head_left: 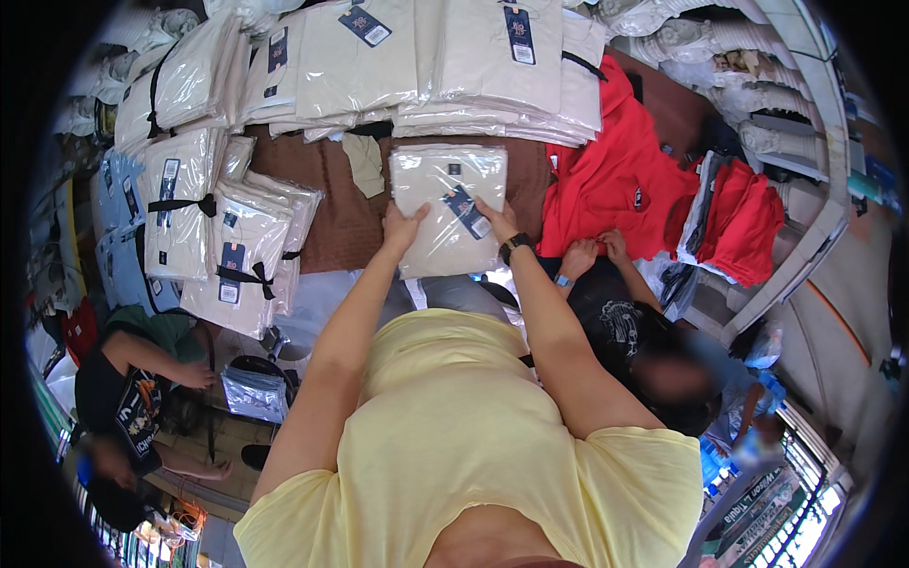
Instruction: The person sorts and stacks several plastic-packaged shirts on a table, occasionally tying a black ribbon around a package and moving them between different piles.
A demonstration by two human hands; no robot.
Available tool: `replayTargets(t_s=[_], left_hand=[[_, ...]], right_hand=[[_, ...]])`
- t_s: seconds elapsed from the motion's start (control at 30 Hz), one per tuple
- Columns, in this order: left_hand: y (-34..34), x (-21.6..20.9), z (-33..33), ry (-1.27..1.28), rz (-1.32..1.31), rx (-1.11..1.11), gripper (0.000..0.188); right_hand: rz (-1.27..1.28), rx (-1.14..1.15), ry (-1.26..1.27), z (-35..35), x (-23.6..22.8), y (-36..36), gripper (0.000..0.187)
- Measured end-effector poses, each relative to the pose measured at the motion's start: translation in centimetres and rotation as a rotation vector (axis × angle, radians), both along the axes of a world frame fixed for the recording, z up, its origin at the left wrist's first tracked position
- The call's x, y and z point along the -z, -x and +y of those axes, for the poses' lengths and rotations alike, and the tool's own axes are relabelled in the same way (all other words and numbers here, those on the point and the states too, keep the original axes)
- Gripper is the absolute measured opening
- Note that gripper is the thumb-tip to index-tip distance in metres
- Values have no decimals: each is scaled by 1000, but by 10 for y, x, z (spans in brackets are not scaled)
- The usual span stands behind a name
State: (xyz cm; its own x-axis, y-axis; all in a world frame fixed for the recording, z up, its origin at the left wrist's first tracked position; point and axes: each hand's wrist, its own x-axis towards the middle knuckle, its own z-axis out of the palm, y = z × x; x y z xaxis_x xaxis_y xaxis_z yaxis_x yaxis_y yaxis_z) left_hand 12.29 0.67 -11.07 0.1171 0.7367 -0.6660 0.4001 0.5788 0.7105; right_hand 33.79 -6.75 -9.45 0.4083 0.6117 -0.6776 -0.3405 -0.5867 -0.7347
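Observation:
Between my two hands is a cream folded garment in a clear plastic bag (pixel 431 218), with a dark blue tag on its front. My left hand (pixel 405 227) is closed on its left edge. On the opposite edge my right hand (pixel 499 221) grips it, thumb on top; a dark watch is on that wrist. The bag lies over the near part of a brown cloth-covered table (pixel 312 227). Just beyond it, a small beige cloth piece (pixel 364 163) rests on the cloth. How my fingers sit underneath is hidden.
Stacks of bagged cream garments (pixel 350 66) line the far side. To the left are stacks tied with black strips (pixel 248 251) and bagged light blue garments (pixel 121 241). At right, a co-worker's hands (pixel 597 254) touch red garments (pixel 606 180). Another person (pixel 123 379) is at lower left.

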Motion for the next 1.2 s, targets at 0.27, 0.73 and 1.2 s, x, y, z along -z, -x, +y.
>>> replayTargets(t_s=[0.27,0.73,1.2], left_hand=[[-74,-7,19,118,11,220,80],[-108,-153,165,-972,-35,-66,62],[-132,-159,196,-218,-395,144,70]], right_hand=[[-268,-17,213,-7,18,-76,71],[-1038,23,-260,134,-111,-121,54],[-527,-190,-49,193,-129,-169,81]])
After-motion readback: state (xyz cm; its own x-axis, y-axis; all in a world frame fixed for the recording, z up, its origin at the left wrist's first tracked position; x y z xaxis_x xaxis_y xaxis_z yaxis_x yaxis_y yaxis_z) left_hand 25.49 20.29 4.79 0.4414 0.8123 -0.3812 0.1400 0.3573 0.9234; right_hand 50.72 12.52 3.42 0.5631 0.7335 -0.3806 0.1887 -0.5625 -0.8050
